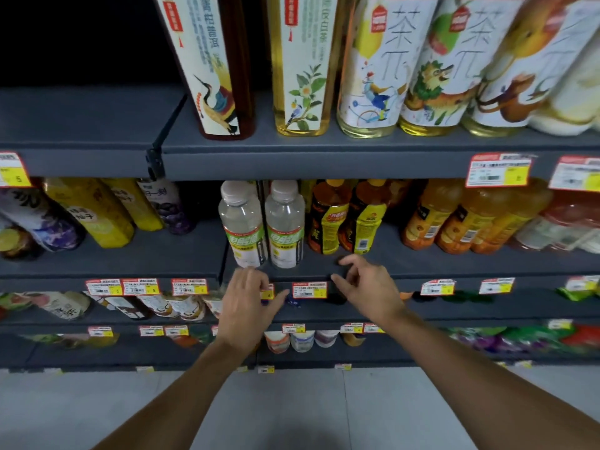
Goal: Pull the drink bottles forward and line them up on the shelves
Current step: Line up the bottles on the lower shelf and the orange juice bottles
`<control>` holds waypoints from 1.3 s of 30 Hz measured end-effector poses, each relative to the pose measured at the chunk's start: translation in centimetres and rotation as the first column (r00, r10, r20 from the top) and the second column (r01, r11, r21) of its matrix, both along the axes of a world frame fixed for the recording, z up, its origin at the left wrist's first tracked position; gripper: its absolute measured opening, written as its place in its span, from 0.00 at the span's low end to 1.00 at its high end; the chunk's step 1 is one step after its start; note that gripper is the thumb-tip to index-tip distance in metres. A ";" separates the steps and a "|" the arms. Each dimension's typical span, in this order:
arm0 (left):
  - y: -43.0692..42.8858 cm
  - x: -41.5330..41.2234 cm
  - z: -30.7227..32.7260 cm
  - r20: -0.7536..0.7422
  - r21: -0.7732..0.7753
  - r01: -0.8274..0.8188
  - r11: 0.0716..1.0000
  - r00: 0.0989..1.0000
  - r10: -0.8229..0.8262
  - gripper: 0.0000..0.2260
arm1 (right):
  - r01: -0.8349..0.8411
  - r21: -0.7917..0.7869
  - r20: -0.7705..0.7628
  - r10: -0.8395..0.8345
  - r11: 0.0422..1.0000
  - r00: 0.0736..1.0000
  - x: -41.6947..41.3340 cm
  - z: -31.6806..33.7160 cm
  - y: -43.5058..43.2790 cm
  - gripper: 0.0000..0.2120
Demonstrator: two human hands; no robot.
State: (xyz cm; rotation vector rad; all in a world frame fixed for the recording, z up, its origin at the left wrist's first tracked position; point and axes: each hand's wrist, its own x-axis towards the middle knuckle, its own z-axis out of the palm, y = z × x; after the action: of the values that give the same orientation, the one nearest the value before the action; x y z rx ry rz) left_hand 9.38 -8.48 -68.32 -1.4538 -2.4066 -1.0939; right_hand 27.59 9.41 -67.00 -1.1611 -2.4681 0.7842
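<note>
— Grey metal, that middle shelf (422,264). What stands at its near edge?
— Two clear drink bottles with white caps and green labels, upright and side by side. The left clear bottle (243,222) and the right clear bottle (285,222) almost touch, right at the front lip.
— And to their right?
— Two dark bottles (328,219) with yellow labels, set a little farther back. Farther right is a row of orange bottles (428,216), also back from the edge.
— Where are the hands?
— Both are out in front of the shelf lip. The left hand (246,306) is just below the left clear bottle, fingers loosely bent, thumb out to the right, nothing in it. The right hand (367,287) hovers near the dark bottles, fingers loosely curled, forefinger and thumb apart, gripping nothing.
— Does either touch the shelf?
— I cannot tell; the fingertips are level with the lip. A red-and-white price tag (309,290) shows between the two hands.
— And above?
— Tall tea bottles (302,60) with pale illustrated labels.
</note>
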 end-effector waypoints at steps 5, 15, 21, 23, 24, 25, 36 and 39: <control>4.3 6.3 0.0 0.036 -0.008 0.205 0.979 0.978 -0.204 0.14 | 0.014 -0.012 -0.041 -0.014 1.000 0.999 2.5 -0.3 1.9 0.16; 11.7 11.2 1.7 0.494 -0.048 -0.115 0.992 0.860 0.123 0.38 | 0.143 -0.046 -0.221 -0.150 0.989 0.964 2.6 -1.1 4.4 0.26; 13.7 11.0 1.5 0.535 -0.067 -0.225 0.972 0.814 0.225 0.43 | 0.172 -0.022 -0.207 -0.173 0.985 0.963 1.5 -0.9 5.6 0.38; 14.5 10.5 1.8 0.559 -0.054 -0.246 0.968 0.795 0.234 0.40 | 0.183 -0.045 -0.194 -0.188 0.982 0.963 1.1 -0.8 5.9 0.40; 14.7 10.2 1.8 0.565 -0.057 -0.249 0.967 0.790 0.237 0.39 | 0.186 -0.061 -0.184 -0.194 0.981 0.964 0.9 -0.8 6.1 0.41; 15.0 9.9 1.9 0.570 -0.064 -0.247 0.967 0.786 0.239 0.39 | 0.188 -0.076 -0.169 -0.198 0.979 0.966 0.7 -0.8 6.2 0.40; 14.5 13.5 1.0 0.565 -0.023 -0.300 0.954 0.783 0.260 0.37 | 0.131 -0.049 -0.197 -0.138 0.990 0.971 1.7 -1.2 6.7 0.28; 13.4 14.7 0.7 0.564 -0.032 -0.252 0.967 0.794 0.226 0.33 | 0.091 -0.056 -0.188 -0.100 0.994 0.977 3.1 -1.3 6.8 0.27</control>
State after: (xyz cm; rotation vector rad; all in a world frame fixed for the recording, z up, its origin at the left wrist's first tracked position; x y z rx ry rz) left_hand 24.13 4.95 -67.59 -0.8408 -2.8088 -1.6836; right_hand 30.71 16.25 -68.29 -1.1539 -2.2323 0.8857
